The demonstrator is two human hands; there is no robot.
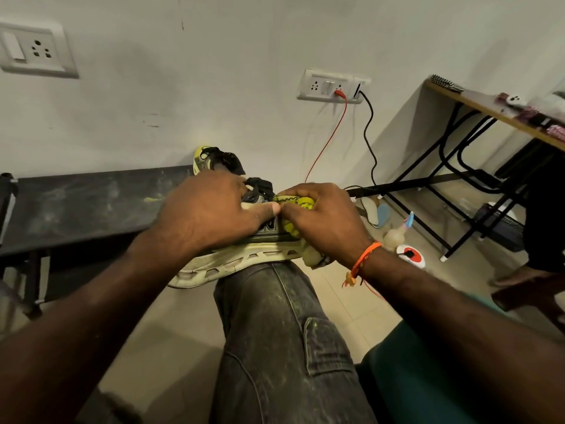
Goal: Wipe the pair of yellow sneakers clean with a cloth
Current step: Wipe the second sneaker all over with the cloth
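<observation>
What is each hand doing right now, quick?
Left hand: closed over the sneaker resting on the knee, steadying it.
Right hand: closed on the yellow cloth, pressed against the sneaker's side.

Beside the sneaker (244,258) with its cream sole and black side panel, the cloth (295,206) is yellow-green with dark squiggles.

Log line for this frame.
left hand: steadies sneaker on knee | right hand: presses cloth on upper | second sneaker: behind
</observation>
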